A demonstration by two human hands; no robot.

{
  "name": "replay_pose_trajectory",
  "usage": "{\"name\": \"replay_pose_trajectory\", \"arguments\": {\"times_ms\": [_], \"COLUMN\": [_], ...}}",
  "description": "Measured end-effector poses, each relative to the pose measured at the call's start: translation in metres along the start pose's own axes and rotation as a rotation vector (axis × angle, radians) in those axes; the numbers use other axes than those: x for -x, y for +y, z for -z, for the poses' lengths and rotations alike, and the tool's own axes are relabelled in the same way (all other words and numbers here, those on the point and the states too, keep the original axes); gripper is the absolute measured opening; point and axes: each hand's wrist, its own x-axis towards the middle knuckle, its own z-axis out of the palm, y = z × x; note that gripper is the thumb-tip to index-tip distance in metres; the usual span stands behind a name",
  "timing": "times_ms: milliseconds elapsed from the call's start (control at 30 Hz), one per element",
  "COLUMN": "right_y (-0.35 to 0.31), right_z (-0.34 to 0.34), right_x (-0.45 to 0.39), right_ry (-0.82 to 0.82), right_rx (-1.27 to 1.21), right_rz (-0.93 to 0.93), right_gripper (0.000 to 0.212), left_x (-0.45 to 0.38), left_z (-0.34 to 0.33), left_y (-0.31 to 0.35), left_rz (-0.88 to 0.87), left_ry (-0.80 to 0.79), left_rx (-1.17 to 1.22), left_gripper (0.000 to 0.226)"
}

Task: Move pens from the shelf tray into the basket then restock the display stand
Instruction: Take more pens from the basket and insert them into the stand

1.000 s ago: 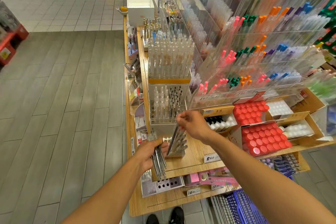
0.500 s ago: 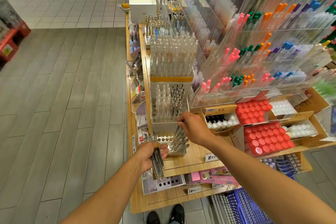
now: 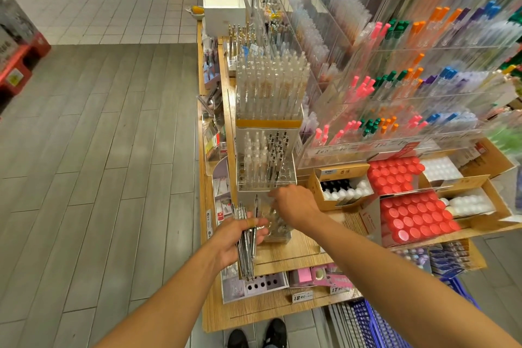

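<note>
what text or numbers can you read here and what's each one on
"12.00", roughly: price tag on the front shelf edge.
"17", the rest hidden: price tag beside it.
"1.80", blurred and uncertain: label strip under the clear pen rack.
Print on the cardboard box of bottles: too blurred to read.
Small tags on the shelf's left edge: too small to read.

Pens [image 3: 246,246]: silver-clear bundle, near-upright, lower centre of frame. Stand [image 3: 275,224]: clear perforated block on the shelf [image 3: 299,251], just right of the bundle. Basket [image 3: 375,325]: blue, bottom right, below the shelf edge.
</note>
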Motion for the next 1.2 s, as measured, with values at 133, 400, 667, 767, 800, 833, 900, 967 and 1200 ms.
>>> {"name": "replay_pose_trajectory", "arguments": {"times_ms": [133, 400, 667, 767, 800, 833, 900, 967, 1200], "right_y": [-0.004, -0.009, 0.025, 0.024, 0.024, 0.024, 0.023, 0.022, 0.014], "right_z": [0.005, 0.022, 0.035, 0.020, 0.015, 0.010, 0.003, 0.000, -0.001], "right_x": [0.004, 0.009, 0.010, 0.014, 0.015, 0.015, 0.016, 0.017, 0.016], "right_ry": [0.022, -0.114, 0.102, 0.117, 0.107, 0.093, 0.056, 0.029, 0.026], "right_rx": [-0.480, -0.945, -0.587, -0.518, -0.502, -0.482, -0.431, -0.415, -0.260], "right_rz": [-0.087, -0.350, -0.056, -0.011, -0.018, -0.026, -0.035, -0.047, 0.019], "right_gripper": [0.025, 0.014, 0.013, 0.019, 0.020, 0.020, 0.020, 0.020, 0.015], "left_x": [0.002, 0.005, -0.018, -0.021, -0.022, -0.022, -0.023, -0.022, -0.021], "left_z": [-0.001, -0.014, 0.014, 0.018, 0.017, 0.016, 0.014, 0.011, 0.006], "left_y": [0.004, 0.002, -0.004, -0.007, -0.006, -0.006, -0.005, -0.004, -0.002], "left_rz": [-0.050, -0.063, 0.099, 0.173, 0.178, 0.172, 0.155, 0.149, 0.104], "left_ry": [-0.054, -0.069, 0.293, 0.273, 0.264, 0.256, 0.249, 0.236, 0.162], "left_rx": [-0.011, -0.035, -0.101, -0.084, -0.084, -0.085, -0.094, -0.093, -0.030], "left_gripper": [0.039, 0.035, 0.015, 0.010, 0.007, 0.006, 0.009, 0.009, 0.014]}}
